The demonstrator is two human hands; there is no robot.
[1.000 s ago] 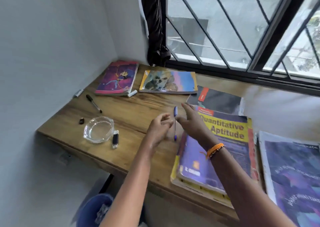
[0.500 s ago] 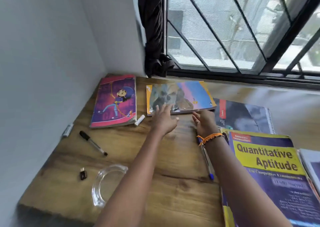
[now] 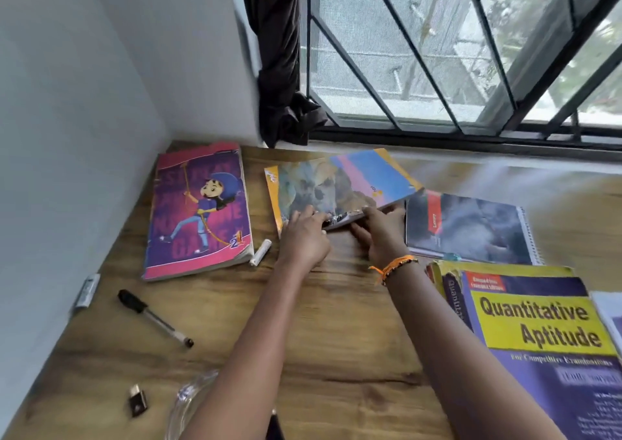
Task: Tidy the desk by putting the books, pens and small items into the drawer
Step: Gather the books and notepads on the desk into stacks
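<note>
A thin yellow-edged book [image 3: 340, 180] with a rock picture lies at the back of the wooden desk [image 3: 336, 322]. My left hand [image 3: 303, 237] and my right hand [image 3: 382, 234] both hold its near edge, fingers curled at the cover, and that edge is tilted up off the desk. A pink and purple cartoon book [image 3: 198, 211] lies to the left, with a small white cylinder [image 3: 261, 252] beside it. A black pen [image 3: 154, 318] and a small black adapter [image 3: 137, 404] lie at the front left. No drawer is in view.
A dark spiral notebook [image 3: 468, 227] lies right of my hands, and a thick "Quantitative Aptitude" book [image 3: 538, 338] at the front right. A glass dish [image 3: 188, 402] shows beside my left forearm. A small silver item [image 3: 87, 290] lies against the left wall. Window bars run behind.
Both hands left the middle of the desk, reached the thin book at the back and took hold of its near edge, which now lifts and turns slightly. The view moved closer.
</note>
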